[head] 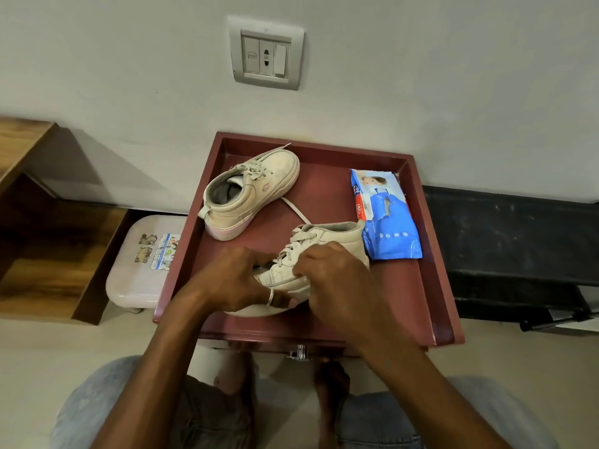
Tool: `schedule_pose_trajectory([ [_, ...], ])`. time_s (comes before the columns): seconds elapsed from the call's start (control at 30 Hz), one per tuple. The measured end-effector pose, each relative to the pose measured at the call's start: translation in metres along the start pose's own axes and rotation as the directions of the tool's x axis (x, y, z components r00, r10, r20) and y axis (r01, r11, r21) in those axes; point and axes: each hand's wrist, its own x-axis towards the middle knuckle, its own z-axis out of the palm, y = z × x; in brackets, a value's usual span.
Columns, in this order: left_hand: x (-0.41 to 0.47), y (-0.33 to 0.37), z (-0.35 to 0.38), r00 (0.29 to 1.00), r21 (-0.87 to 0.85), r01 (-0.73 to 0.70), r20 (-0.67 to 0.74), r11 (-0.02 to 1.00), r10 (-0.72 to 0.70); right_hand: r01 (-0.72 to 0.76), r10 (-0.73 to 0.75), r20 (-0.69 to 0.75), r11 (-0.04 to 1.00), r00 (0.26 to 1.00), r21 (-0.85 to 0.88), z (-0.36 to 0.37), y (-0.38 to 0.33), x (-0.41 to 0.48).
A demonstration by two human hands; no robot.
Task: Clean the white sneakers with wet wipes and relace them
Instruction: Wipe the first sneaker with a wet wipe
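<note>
Sneaker between left grip, right grip

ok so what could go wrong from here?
1. A loose lace lies between the near sneaker and the far sneaker; tugging it could snag or drag the far one.
2. The wipes pack sits right beside the near sneaker's heel; if the left hand and right hand turn that sneaker, it could shove the pack toward the tray rim.
</note>
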Motion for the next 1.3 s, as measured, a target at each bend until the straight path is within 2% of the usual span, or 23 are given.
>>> schedule_pose_trajectory([
  [0.07, 0.0, -0.001, 0.0, 1.0, -0.001, 0.01, 0.002, 1.0, -0.01, -0.128, 0.129, -0.094, 0.992, 0.987, 0.017, -0.006, 0.022, 0.001],
  [0.17, 0.001, -0.002, 0.001, 1.0, -0.019, 0.016, -0.018, 1.0, -0.016, -0.307, 0.318, -0.234, 0.948, 0.919, 0.086, -0.014, 0.055, -0.001],
  [0.27, 0.002, -0.003, 0.0, 0.999, 0.003, 0.031, -0.018, 1.0, -0.031, -0.412, 0.437, -0.285, 0.899, 0.853, 0.147, -0.01, 0.054, 0.0],
  [0.33, 0.002, -0.002, 0.0, 0.999, 0.001, 0.037, -0.006, 0.999, -0.037, -0.399, 0.421, -0.307, 0.907, 0.854, 0.135, -0.006, 0.044, -0.001],
  [0.47, 0.001, 0.0, 0.0, 1.0, -0.011, 0.026, -0.003, 1.0, -0.026, -0.256, 0.281, -0.292, 0.959, 0.914, 0.122, 0.001, 0.032, -0.003],
  [0.6, 0.0, 0.002, -0.001, 1.0, -0.017, 0.028, -0.002, 0.999, -0.028, -0.356, 0.441, -0.343, 0.89, 0.829, 0.284, -0.005, 0.049, 0.002],
  [0.73, 0.001, 0.001, -0.001, 1.0, -0.007, 0.016, 0.003, 1.0, -0.016, -0.453, 0.542, -0.337, 0.836, 0.77, 0.309, -0.004, 0.064, 0.0],
  [0.8, 0.001, 0.001, -0.001, 1.0, 0.014, 0.01, 0.006, 1.0, -0.01, -0.442, 0.535, -0.353, 0.841, 0.768, 0.313, -0.003, 0.057, -0.002],
  [0.93, 0.003, 0.001, -0.003, 1.0, 0.006, 0.011, 0.011, 1.0, -0.011, -0.325, 0.424, -0.361, 0.896, 0.83, 0.304, -0.002, 0.041, -0.001],
  [1.07, 0.002, 0.002, -0.002, 1.0, -0.006, 0.012, 0.012, 1.0, -0.012, -0.464, 0.589, -0.285, 0.79, 0.757, 0.4, -0.004, 0.063, 0.005],
  [1.17, 0.001, 0.003, -0.002, 1.0, 0.003, 0.022, 0.005, 1.0, -0.022, -0.535, 0.658, -0.234, 0.732, 0.716, 0.422, -0.004, 0.071, 0.005],
  [1.3, 0.001, 0.005, -0.002, 1.0, 0.004, 0.017, 0.007, 1.0, -0.017, -0.456, 0.569, -0.332, 0.814, 0.753, 0.36, -0.004, 0.052, -0.004],
])
